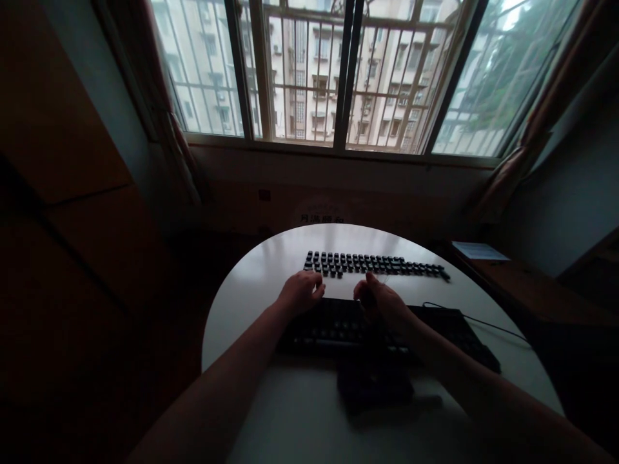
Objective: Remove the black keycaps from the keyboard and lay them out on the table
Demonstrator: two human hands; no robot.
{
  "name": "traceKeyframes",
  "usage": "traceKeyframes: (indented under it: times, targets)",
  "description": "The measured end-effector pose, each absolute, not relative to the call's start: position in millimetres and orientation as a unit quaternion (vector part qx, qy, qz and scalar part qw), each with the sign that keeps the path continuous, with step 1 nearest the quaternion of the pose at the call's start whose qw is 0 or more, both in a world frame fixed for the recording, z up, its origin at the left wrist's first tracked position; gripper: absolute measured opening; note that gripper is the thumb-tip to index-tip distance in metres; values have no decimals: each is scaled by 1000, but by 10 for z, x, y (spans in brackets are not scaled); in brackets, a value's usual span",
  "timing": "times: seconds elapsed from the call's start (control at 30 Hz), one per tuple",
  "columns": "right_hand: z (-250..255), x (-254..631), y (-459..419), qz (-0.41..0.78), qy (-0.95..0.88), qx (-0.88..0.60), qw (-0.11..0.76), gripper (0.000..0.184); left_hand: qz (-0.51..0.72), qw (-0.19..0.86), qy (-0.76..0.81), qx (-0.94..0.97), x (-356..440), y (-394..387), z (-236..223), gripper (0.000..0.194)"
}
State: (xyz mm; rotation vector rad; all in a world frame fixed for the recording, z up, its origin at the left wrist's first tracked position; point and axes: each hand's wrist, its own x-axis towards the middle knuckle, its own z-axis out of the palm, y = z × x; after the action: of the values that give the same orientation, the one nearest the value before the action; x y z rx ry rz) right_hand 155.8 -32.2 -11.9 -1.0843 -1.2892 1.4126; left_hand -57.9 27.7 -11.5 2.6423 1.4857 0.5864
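A black keyboard (pixel 333 332) lies on the round white table, with its upper middle partly hidden by my hands. Beyond it, loose dark keycaps (pixel 367 262) stand in several rows. My left hand (pixel 302 291) is at the keyboard's far left edge, just short of the keycaps' left end, its fingers curled together. Whatever they may pinch is too small to make out. Over the keyboard's middle, my right hand (pixel 384 299) is closed with the thumb on top. Thin pale lines show by its thumb, but what it grips is in shadow.
A dark, blurred box-like object (pixel 374 386) lies on the white table (pixel 290 406) in front of the keyboard. A black cable (pixel 493 325) runs off to the right. Papers (pixel 480 251) lie on a brown surface at the right. A barred window (pixel 343 84) is ahead.
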Motion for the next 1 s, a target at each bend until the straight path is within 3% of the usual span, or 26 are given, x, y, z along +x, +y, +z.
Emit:
traceKeyframes:
  times: [0.43,0.73,1.0]
  targets:
    - [-292,1557,-378,658,-486,-334,468,45,27,28,478,878,-507,350,-185,28]
    - [-491,1471,-316,572,-530,-367,507,54,-79,56,503,859,-246,497,-51,28]
    - [-481,1449,-319,551,-569,-379,479,47,-51,54,549,832,-202,468,-134,34]
